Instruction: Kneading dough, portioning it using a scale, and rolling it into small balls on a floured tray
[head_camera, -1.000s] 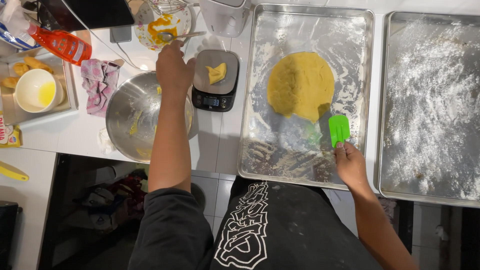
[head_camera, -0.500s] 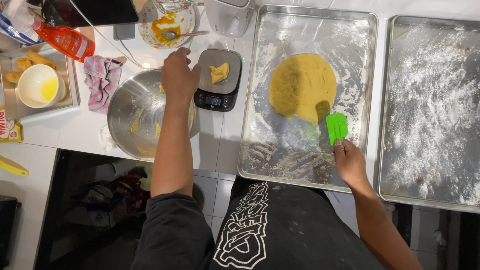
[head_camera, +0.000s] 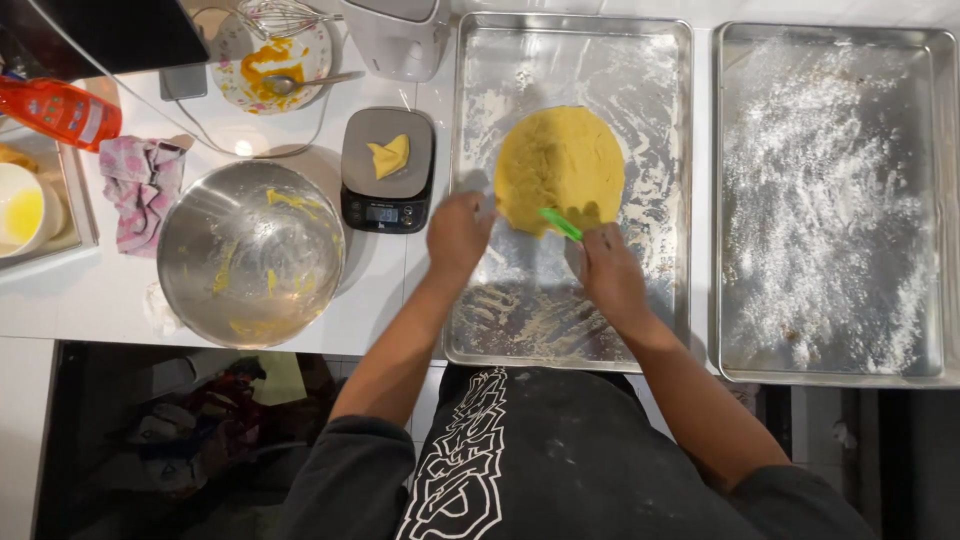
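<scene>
Two big metal baking trays sit side by side on the white counter. The right tray (head_camera: 835, 200) holds only a scatter of flour. The left tray (head_camera: 570, 60) is floured too, and a flat yellow disc of dough (head_camera: 565, 155) lies in its upper middle, well inside the rim.

Both forearms reach out from the dark sleeves at the bottom and angle in toward the near edge of that dough. The right hand (head_camera: 605, 270) is curled shut around a green scraper (head_camera: 560, 223), whose blade pokes out up and to the left and meets the lower edge of the dough. The handle is buried in the fist. The left hand (head_camera: 458, 235) rests over the tray's left side with its fingers bent and their tips at the dough's lower-left edge; whether they pinch it or merely touch it, I cannot tell.

Left of the tray stands a large steel mixing bowl (head_camera: 250, 255), smeared with yellow batter. Above it, a small digital scale (head_camera: 388, 168) carries a small lump of dough (head_camera: 389, 155). Farther left lies a crumpled pink cloth (head_camera: 138, 190), and a red bottle (head_camera: 60, 112) is partly cut off at the frame edge.
</scene>
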